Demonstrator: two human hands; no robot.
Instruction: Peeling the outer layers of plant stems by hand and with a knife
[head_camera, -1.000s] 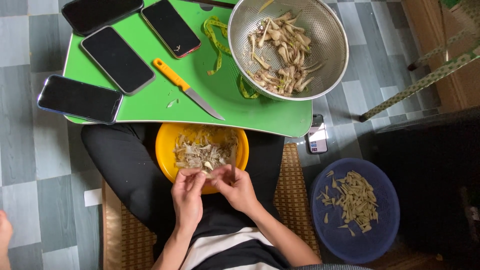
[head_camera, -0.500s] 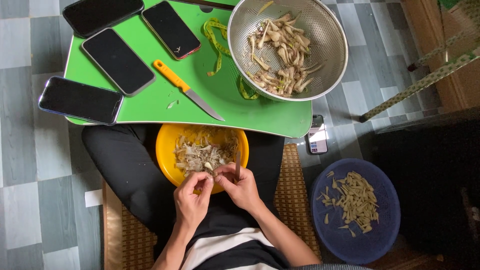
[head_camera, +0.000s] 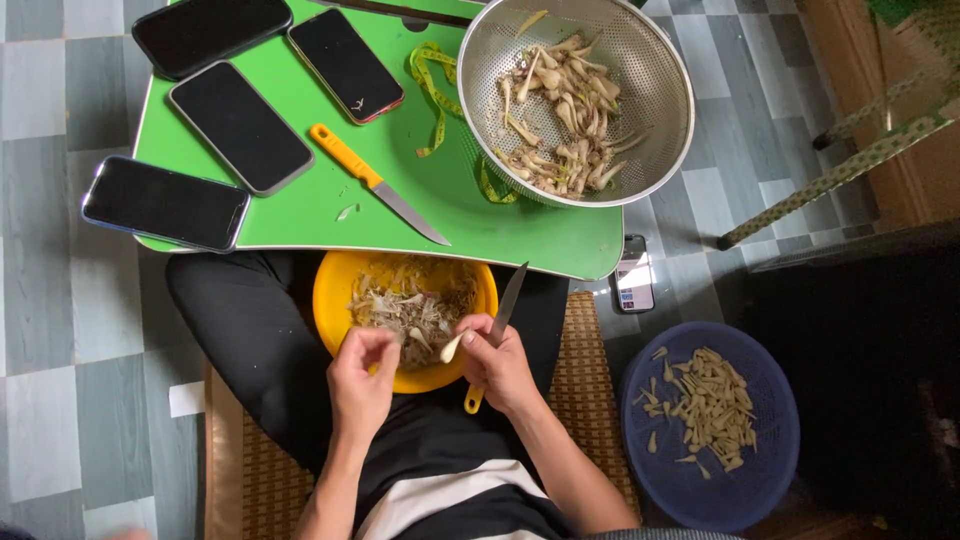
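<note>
My right hand (head_camera: 500, 365) grips a small knife with a yellow handle (head_camera: 497, 335), blade pointing up toward the table edge, and also pinches a pale peeled piece (head_camera: 450, 347) at its fingertips. My left hand (head_camera: 362, 375) hovers beside it with curled fingers, touching scraps over the yellow bowl (head_camera: 335, 300) on my lap. The bowl holds peelings. A metal colander (head_camera: 650, 60) with pale stalk pieces sits on the green table (head_camera: 300, 215).
Several dark phones (head_camera: 165, 203) lie on the table with a second yellow-handled knife (head_camera: 375, 183) and a measuring tape (head_camera: 430, 85). A blue basket (head_camera: 775, 440) of cut pieces stands on the floor at right. Another phone (head_camera: 634, 275) lies by the table.
My hands drew slightly toward my body from the bowl. The knife in my right hand, hidden before, now shows with its blade pointing up.
</note>
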